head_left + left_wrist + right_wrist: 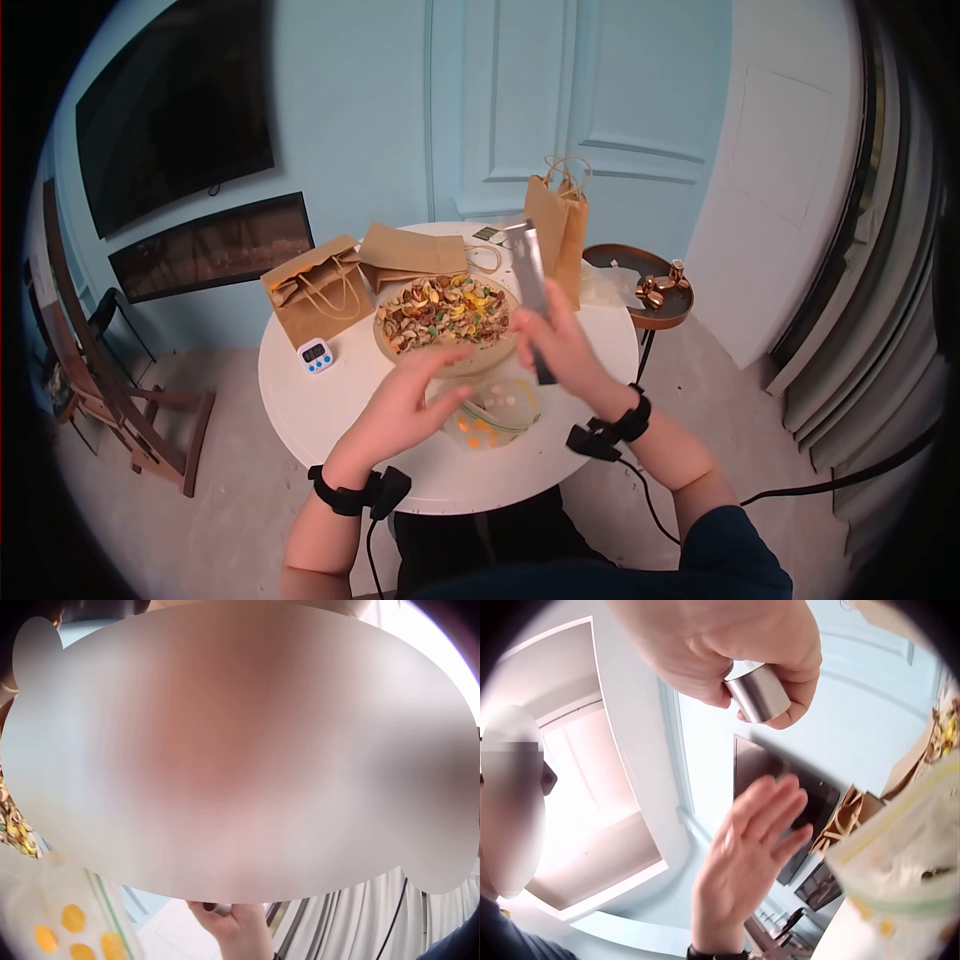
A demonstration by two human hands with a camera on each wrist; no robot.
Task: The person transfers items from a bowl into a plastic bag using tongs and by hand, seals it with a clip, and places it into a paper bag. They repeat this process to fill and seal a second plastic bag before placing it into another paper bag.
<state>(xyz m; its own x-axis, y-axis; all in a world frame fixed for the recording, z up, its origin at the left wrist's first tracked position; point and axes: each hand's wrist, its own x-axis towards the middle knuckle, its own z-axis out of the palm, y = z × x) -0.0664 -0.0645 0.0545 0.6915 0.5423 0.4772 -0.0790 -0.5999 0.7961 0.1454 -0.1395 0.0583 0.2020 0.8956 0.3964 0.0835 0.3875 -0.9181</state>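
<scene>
My right hand (568,345) grips a long, flat, silver-grey metal tool (528,258) upright over the table's right side. The right wrist view shows a shiny rounded end of the metal tool (759,696) between thumb and fingers. Opposite it, my left hand (398,408) is raised with its fingers extended, holding nothing; in the left wrist view a blur covers most of the picture. Below and between both hands lies a clear zip bag (492,432) with orange dots and a green seal line. Behind it, a round tray (400,362) is heaped with mixed dried pieces (445,312).
On the white round table (330,420), a white timer (315,356) stands at the left near a paper bag (310,295). Another paper bag (412,250) lies behind the tray; a tall one (570,230) stands at the right. Beyond is a dark side table (620,262).
</scene>
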